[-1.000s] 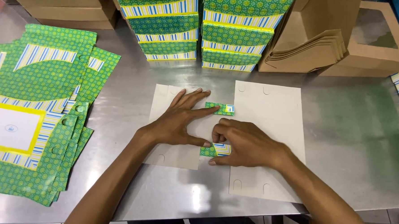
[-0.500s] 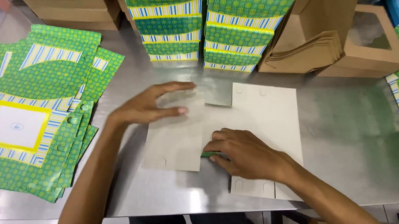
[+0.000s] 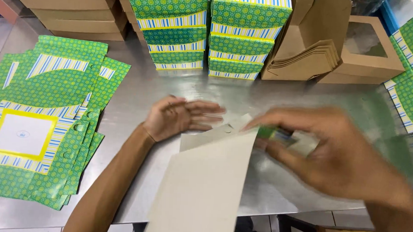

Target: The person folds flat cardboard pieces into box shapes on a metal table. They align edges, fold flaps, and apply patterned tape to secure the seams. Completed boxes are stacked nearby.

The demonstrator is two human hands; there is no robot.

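1. Surface was a brushed stainless-steel table [image 3: 137, 103], scuffed and reflective; tiled floor showed past its left edge.
2. Back of the table: two stacks of assembled green patterned boxes with blue-and-yellow striped bands [image 3: 210, 32]. Right of them, brown kraft window boxes [image 3: 367, 53] with folded kraft blanks leaning on them. Plain brown cartons [image 3: 58, 3] sat back left.
3. Left side: a fanned pile of flat green printed box blanks [image 3: 43, 123], one with a white yellow-framed panel. More green blanks lay at the far right edge.
4. The flat grey cardboard box blank [image 3: 203, 185], plain side up, was tilted up off the table in front of the person, one scalloped edge pointing at the left hand.
5. Left hand [image 3: 181, 117] lay loose and spread, fingers released, just beside the blank's upper edge; contact unclear.
6. Right hand [image 3: 325, 153] was motion-blurred, fingers pinching the blank's green printed flap [image 3: 273, 133].
7. Versus 0.5 s earlier: the blank had been flat on the table under both hands; now lifted and turned. Left hand had slid off it; right hand had moved up and right.
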